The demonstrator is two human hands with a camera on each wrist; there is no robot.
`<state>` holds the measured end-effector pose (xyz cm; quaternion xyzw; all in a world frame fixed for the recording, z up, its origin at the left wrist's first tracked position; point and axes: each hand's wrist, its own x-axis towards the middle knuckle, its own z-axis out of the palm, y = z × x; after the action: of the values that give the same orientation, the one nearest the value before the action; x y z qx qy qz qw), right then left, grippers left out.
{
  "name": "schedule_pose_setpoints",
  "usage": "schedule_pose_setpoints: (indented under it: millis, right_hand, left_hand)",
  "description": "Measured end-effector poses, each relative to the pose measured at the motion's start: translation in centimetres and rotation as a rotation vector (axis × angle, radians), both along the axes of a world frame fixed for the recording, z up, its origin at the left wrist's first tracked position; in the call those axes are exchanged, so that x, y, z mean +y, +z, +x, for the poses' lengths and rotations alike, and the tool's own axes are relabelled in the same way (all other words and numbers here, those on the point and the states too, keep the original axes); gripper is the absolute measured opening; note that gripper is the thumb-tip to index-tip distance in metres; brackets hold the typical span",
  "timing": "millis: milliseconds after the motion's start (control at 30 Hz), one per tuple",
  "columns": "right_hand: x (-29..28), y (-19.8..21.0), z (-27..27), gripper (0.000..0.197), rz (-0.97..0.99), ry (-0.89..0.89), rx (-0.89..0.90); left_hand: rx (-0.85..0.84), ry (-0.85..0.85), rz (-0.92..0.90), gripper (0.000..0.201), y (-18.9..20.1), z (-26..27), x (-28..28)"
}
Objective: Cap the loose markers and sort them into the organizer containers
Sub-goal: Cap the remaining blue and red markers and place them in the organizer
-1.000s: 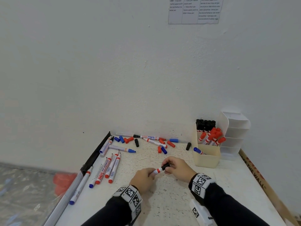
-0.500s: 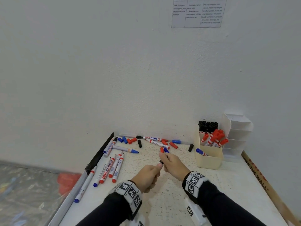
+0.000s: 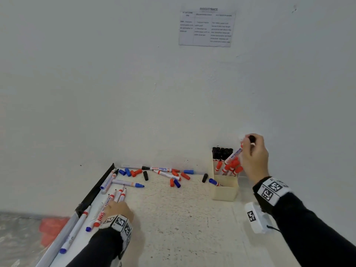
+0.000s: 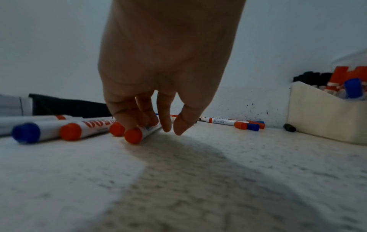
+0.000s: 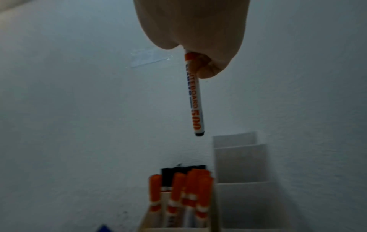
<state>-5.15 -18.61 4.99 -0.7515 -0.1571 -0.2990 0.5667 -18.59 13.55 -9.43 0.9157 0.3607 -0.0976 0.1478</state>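
Observation:
My right hand pinches a white marker with a black cap by its cap end. It hangs tilted above the cream organizer box, end down over the black-capped markers, as the right wrist view shows. Red-capped markers fill the middle compartment and one blue-capped marker leans in the front one. My left hand is at the table's left, fingertips touching a red-ended uncapped marker in a row of loose markers; the thumb stays apart.
Loose red, blue and black caps and more markers lie along the wall. A white tiered organizer stands right of the cream box. A black strip edges the table's left side.
The hands have parted. My right hand lifted the capped marker up and right over the organizer. My left hand let go and moved left onto the row of loose markers.

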Motion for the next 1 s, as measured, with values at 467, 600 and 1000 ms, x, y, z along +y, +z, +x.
schedule_pose_setpoints:
  millis: [467, 600, 1000]
  right_hand:
    - [-5.0, -2.3, 4.6, 0.022, -0.169, -0.152, 0.155]
    - [-4.4, -3.4, 5.9, 0.021, -0.243, -0.178, 0.273]
    - [0.0, -3.3, 4.4, 0.034, -0.319, -0.417, 0.129]
  left_hand:
    - [-0.069, -0.053, 0.151, 0.066, -1.0, 0.2, 0.3]
    - [-0.11, -0.074, 0.074, 0.073, -0.8, -0.1, 0.7]
    - [-0.202, 0.156, -0.279, 0.018, 0.6, -0.5, 0.8]
